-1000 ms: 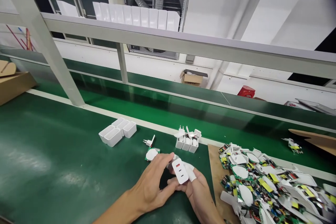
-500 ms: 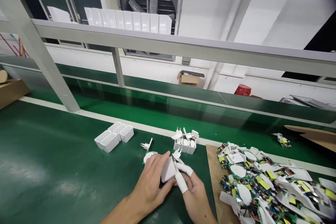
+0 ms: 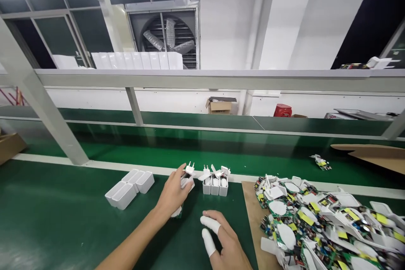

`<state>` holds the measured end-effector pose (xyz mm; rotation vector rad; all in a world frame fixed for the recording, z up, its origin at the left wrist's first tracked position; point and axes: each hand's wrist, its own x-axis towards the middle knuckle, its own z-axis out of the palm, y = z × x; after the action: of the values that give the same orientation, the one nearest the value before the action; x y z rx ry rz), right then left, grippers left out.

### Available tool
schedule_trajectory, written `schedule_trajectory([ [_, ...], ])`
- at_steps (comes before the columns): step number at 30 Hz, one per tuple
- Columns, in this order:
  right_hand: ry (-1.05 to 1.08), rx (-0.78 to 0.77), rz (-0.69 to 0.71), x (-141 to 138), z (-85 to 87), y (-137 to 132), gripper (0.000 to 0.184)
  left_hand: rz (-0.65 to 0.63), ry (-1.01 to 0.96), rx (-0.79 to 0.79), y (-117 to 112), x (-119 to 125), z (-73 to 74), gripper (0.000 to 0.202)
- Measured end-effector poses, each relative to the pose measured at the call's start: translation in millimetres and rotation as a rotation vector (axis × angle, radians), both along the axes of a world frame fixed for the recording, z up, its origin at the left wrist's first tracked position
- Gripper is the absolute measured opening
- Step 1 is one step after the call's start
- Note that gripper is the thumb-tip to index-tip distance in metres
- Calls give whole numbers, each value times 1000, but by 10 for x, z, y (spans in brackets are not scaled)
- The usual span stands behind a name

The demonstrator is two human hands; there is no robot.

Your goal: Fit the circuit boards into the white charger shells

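My left hand (image 3: 172,193) grips a white charger case (image 3: 187,183), with a two-pin plug piece (image 3: 190,168) sticking up from its top. Part of a circuit board with a white pad (image 3: 177,212) shows beneath that hand. Just right of the held case, a row of filled charger cases (image 3: 215,189) stands by the table's back strip, plug pieces poking out. My right hand (image 3: 227,242) is lower down with nothing in it, its fingers apart and white covers on two of them. Open-topped white cases (image 3: 124,196) stand together to the left.
On the right, brown cardboard (image 3: 249,219) lies under a big heap of circuit boards (image 3: 311,219) with white parts. One loose board (image 3: 321,163) sits on the green belt (image 3: 177,145) behind. A metal rail (image 3: 221,78) crosses above, held by a slanted post (image 3: 47,105).
My hands have parted. The left one has carried the charger case up and left to beside the row; the right one has let go and opened. The camera view has tilted upward.
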<state>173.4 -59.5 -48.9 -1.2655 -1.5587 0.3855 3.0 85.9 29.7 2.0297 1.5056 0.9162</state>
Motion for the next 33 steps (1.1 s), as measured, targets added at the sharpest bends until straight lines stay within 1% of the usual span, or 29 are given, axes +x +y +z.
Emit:
schedule_trajectory([
  [2,-28,12,-43,28,-27,24,33,-21,12,-24,104,108,-39,72],
  [5,-11,42,-143,139,-46,106,37,-87,3,-78,105,239,-133,82],
  [8,78,-51,-251,279,-56,257,53,-129,-20,-122,16,308,-202,96],
  [11,208,-165,-325,335,-70,460,65,-113,-79,-163,-55,363,-218,113],
  [13,276,-192,-309,313,-80,585,71,-86,-124,-174,-79,410,-197,123],
  [16,350,-227,-224,244,-105,678,78,-33,-127,-172,-91,474,-122,136],
  [19,393,-252,-104,195,-139,647,76,27,-56,-191,-83,510,-29,149],
  [21,399,-268,-33,189,-143,603,74,52,-9,-200,-71,526,7,155],
  [23,394,-281,0,196,-125,575,73,71,23,-179,-60,548,1,157],
  [25,386,-286,7,204,-97,566,74,94,48,-129,-57,576,-44,156],
  [29,361,-276,9,195,-76,557,75,135,129,-12,-54,625,-145,138],
  [31,333,-260,-17,189,-104,542,75,114,154,5,-2,648,-136,129],
  [33,281,-240,-44,190,-161,530,73,103,161,4,136,689,-73,126],
])
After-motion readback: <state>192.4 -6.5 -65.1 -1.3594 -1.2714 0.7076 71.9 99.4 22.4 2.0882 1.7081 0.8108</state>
